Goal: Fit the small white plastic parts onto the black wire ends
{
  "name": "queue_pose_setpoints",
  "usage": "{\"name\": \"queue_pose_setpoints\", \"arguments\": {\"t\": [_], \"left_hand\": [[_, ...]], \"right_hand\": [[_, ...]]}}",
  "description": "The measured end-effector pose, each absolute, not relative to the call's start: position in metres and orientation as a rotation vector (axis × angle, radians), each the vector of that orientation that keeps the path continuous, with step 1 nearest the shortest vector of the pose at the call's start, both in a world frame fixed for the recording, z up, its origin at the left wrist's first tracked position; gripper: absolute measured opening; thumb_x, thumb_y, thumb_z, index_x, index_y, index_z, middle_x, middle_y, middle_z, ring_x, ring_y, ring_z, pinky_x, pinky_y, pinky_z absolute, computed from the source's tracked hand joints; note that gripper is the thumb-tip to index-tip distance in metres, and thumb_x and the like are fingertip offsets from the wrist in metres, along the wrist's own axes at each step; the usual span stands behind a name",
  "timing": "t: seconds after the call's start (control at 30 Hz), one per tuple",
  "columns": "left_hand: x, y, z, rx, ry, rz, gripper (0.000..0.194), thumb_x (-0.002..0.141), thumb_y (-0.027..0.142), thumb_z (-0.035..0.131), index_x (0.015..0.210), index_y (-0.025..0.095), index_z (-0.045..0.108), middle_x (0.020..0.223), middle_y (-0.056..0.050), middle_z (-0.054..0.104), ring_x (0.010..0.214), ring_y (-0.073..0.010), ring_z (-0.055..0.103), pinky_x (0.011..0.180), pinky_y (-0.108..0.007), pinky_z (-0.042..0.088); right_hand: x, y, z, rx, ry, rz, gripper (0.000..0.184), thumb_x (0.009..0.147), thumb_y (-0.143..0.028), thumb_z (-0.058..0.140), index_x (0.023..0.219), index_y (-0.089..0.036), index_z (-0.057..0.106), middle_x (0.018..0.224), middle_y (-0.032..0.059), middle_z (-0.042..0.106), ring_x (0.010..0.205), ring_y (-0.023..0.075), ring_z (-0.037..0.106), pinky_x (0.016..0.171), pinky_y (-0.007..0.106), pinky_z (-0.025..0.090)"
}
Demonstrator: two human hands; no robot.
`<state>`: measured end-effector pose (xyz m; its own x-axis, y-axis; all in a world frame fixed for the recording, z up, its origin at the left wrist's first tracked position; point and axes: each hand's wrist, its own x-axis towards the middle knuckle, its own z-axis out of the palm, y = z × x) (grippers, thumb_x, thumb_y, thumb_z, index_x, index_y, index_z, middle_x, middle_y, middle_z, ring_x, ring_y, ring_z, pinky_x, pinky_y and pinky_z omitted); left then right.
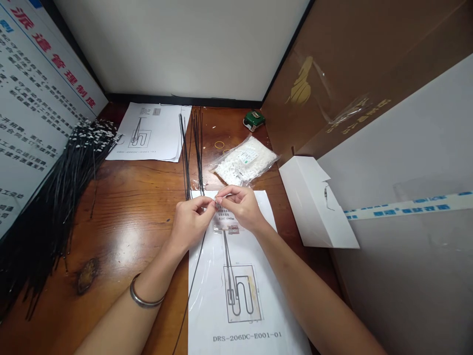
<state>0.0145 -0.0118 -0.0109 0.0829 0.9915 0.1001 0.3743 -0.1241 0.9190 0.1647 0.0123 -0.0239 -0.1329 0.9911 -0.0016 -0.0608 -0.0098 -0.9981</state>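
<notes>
My left hand (194, 219) is closed in a pinch, its fingertips meeting those of my right hand above the printed sheet (207, 315). A thin black wire (195, 271) trails from under my left hand to the bottom edge of the view. My right hand (240, 207) is also pinched, on a tiny whitish piece that looks like a connector, mostly hidden by the fingers. Just beyond the hands lie several black wires (197, 153) and a clear bag of small white parts (244, 160).
At the left lies a thick bundle of black wires (70, 187) with white ends. Another printed sheet (166, 133) lies at the back. A green tape measure (253, 120), rubber bands (219, 145) and a white folded box (314, 207) are farther off. Brown cardboard (351, 64) walls the right side.
</notes>
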Motion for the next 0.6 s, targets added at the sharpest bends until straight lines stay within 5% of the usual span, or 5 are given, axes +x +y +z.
{"name": "queue_pose_setpoints", "arguments": {"t": [0.43,0.6], "left_hand": [[0.012,-0.011,-0.010,1.657,1.337,1.036,0.021,0.085,0.029,0.056,0.079,0.017,0.072,0.068,-0.001,0.070,0.055,-0.0121,0.055,0.055,-0.023,0.041],[0.009,-0.029,-0.001,1.720,1.411,0.939,0.019,0.083,0.030,0.062,0.092,0.018,0.073,0.073,-0.002,0.073,0.054,-0.0127,0.058,0.057,-0.024,0.045]], "right_hand": [[0.162,0.010,-0.022,-1.097,-1.211,1.330,0.024,0.062,-0.038,0.077,0.065,-0.019,0.065,0.065,0.0019,0.062,0.052,0.0118,0.053,0.043,0.025,0.041],[0.162,0.013,-0.022,-1.005,-0.966,1.308,0.021,0.064,-0.036,0.075,0.072,-0.019,0.065,0.048,-0.0068,0.044,0.038,0.0039,0.026,0.037,0.022,0.020]]}}
